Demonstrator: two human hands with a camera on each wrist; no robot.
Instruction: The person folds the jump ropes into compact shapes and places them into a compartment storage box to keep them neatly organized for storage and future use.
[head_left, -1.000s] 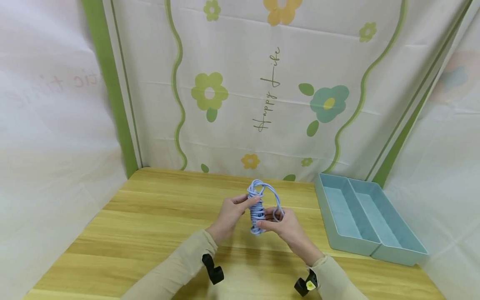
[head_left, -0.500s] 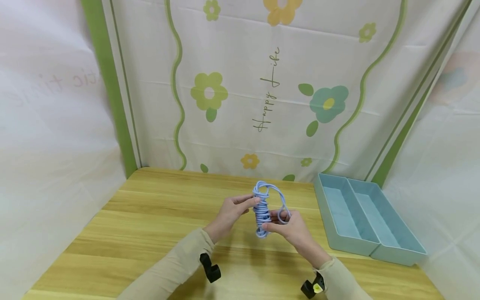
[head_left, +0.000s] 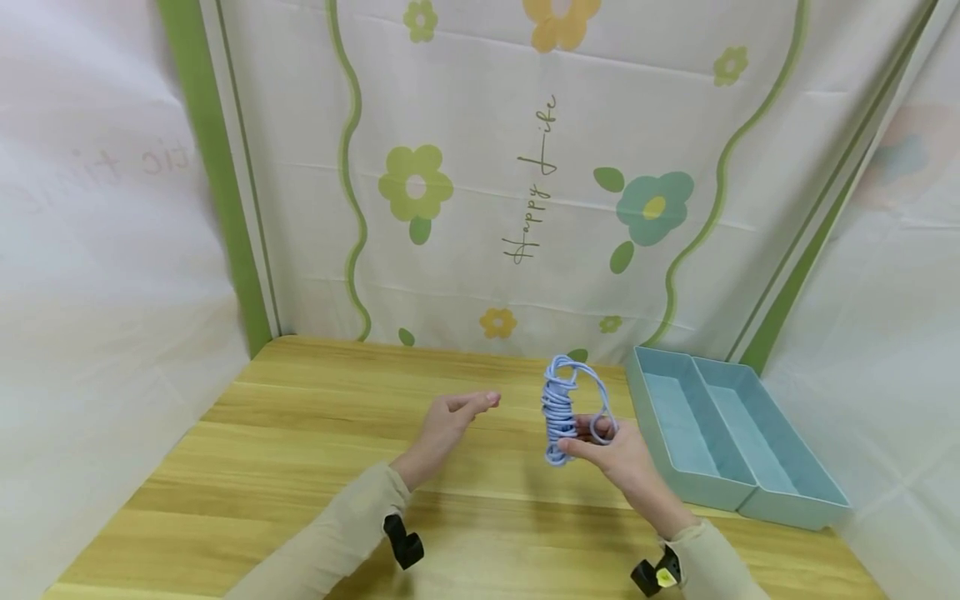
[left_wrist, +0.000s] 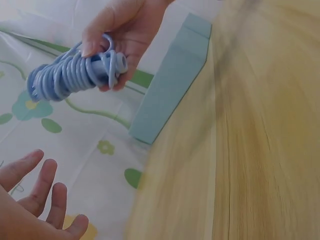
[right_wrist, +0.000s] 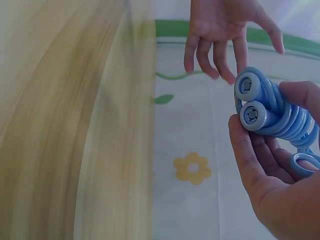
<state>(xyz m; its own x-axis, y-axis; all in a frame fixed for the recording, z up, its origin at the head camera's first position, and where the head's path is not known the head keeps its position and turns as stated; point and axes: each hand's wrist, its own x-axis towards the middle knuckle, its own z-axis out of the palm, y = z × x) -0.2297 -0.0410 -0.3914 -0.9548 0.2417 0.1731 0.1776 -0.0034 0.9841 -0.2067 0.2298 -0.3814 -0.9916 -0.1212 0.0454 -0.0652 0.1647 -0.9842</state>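
A light-blue jump rope (head_left: 557, 412), its cord wound in tight coils round its two handles, stands upright over the table in the head view. My right hand (head_left: 628, 460) grips its lower part from the right, thumb in front and fingers behind. A loose loop of cord arches from the top down to that hand. The right wrist view shows the round handle ends (right_wrist: 252, 116) side by side. My left hand (head_left: 441, 432) is apart from the rope, to its left, holding nothing. In the left wrist view its fingers (left_wrist: 45, 182) are spread and slightly bent.
A pale blue tray (head_left: 731, 492) with two long compartments sits on the right of the wooden table (head_left: 300, 433). A white flowered curtain (head_left: 465, 275) hangs behind the table, with more sheeting at both sides. Black mounts are strapped at both wrists.
Both hands were on the jump rope earlier. My left hand has let go and drawn slightly left, while my right hand has carried the rope rightward, toward the tray.
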